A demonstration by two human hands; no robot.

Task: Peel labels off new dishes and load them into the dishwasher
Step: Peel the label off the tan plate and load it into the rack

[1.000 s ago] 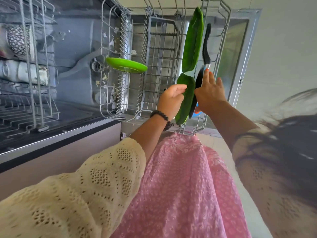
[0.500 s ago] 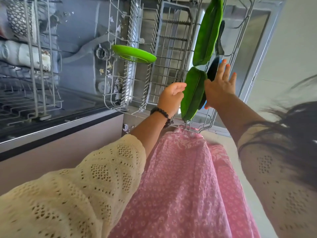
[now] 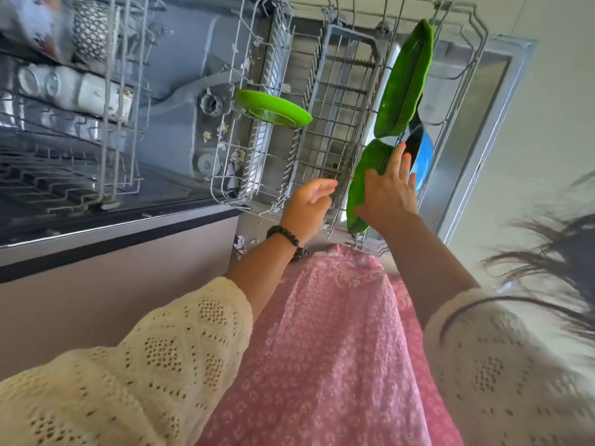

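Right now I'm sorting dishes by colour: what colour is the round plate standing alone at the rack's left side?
Bright green plate, clearest in the head view.

open rack (image 3: 325,123) centre, green plate (image 3: 273,107) left, leaf dishes (image 3: 404,82) right

Cream openwork knit sleeves (image 3: 154,342) on both arms, diamond eyelet pattern. Dark beaded bracelet (image 3: 286,238) on left wrist. Pink patterned skirt (image 3: 331,349). Orange-painted fingernails (image 3: 407,155). Dark loose hair (image 3: 566,272) at right.
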